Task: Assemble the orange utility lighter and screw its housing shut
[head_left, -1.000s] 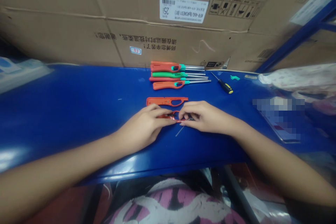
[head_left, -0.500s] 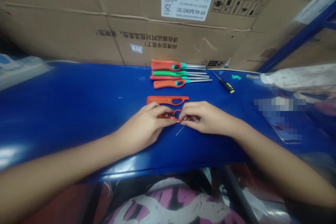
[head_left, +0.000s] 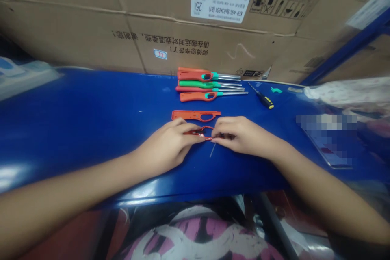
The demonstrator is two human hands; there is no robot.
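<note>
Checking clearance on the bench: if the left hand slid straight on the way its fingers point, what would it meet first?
The left hand points right, so it would likely meet the right hand first, across the orange lighter part both pinch.

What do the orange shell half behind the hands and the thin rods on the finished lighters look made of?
Orange shell half: probably moulded plastic, with even matte colour and a cut-out loop. Rods on the finished lighters: likely bare metal, silver-grey with a bright sheen. The blue table looks glossy, showing reflections.
</note>
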